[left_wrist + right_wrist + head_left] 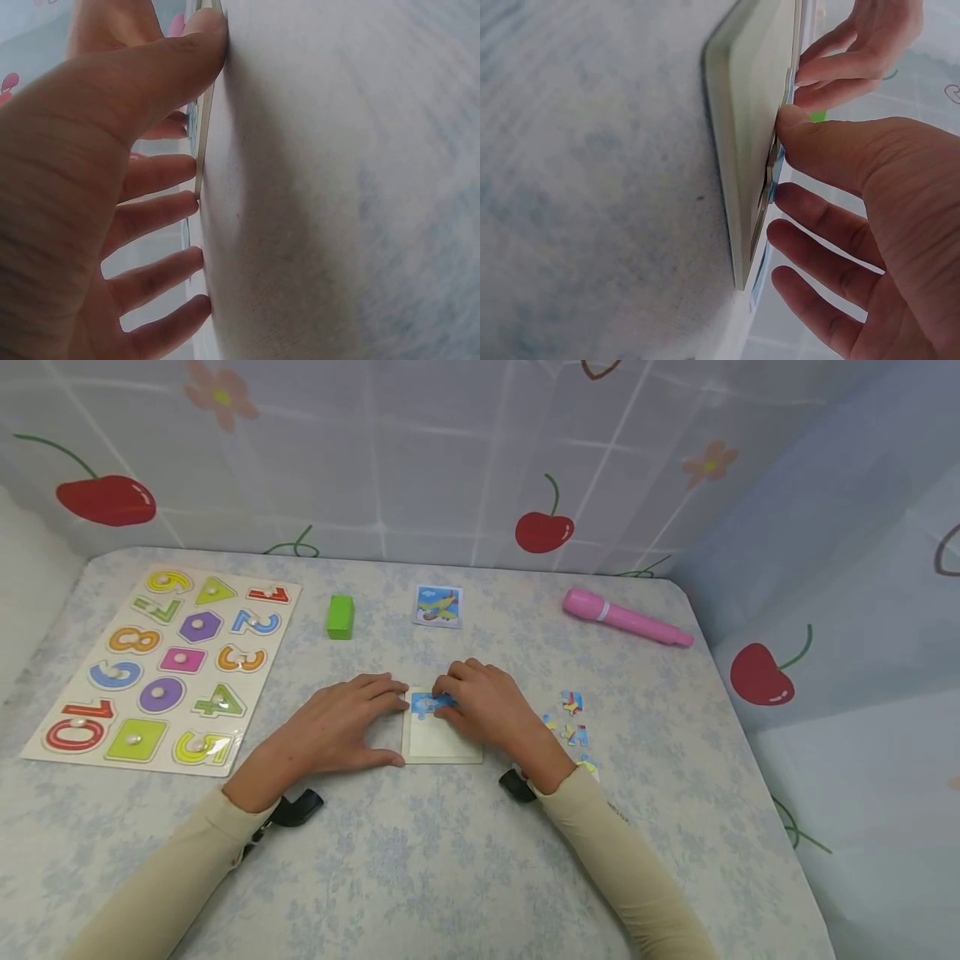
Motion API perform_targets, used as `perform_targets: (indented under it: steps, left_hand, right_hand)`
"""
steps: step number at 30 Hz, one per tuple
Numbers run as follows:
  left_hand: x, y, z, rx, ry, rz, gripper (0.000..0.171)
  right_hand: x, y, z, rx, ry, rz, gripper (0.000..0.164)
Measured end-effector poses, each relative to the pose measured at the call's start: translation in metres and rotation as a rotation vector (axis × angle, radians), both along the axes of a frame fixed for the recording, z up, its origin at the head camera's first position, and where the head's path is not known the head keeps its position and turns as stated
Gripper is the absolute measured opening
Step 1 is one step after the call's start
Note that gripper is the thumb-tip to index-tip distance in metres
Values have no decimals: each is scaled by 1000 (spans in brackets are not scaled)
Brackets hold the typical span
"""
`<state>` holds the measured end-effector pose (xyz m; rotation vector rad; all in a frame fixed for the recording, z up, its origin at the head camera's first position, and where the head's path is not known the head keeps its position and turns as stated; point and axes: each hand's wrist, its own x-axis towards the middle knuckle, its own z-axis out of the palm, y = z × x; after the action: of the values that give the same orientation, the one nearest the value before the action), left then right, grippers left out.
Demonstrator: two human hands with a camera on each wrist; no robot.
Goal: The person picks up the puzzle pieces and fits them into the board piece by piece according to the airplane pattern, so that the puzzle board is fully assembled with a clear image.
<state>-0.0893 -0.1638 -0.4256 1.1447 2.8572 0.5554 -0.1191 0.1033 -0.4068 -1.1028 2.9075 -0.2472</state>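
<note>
- Central relation: the blue puzzle section (423,702) lies at the far left of the shallow square tray (442,745), along its far rim and inside the border. The visible blue strip runs from left to right, roughly parallel to that rim.
- Nearer hand: the right hand (483,702) is in contact with the section, reaching over the tray from the right. Thumb and index finger pinch it; the other fingers bend loosely beside them.
- Bracing hand: the left hand (341,722) lies to the left, fingers extended and thumb spread wide. Fingertips meet the tray's left edge near the far corner, the thumb the near corner; the hand grips nothing. Its fingertips are just beside the section, with the left rim between.
- Seating: in the right wrist view the section appears slightly raised from the tray floor, so alignment with the far-left corner seems the critical matter. Whether it is one piece or two joined cannot be told, as fingers cover part of it.
- Surroundings: loose puzzle pieces (576,734) lie right of the tray, just beyond the right wrist; one is partly hidden by the forearm. A picture card (438,606) lies beyond the tray's far side, apart from both hands.
</note>
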Motion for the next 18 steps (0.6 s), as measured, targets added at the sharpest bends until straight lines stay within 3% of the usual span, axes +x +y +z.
perform_targets:
  steps: [18]
  left_hand:
    - [-1, 0, -1, 14, 7, -2, 76]
  right_hand:
    - [0, 6, 2, 0, 5, 9, 24]
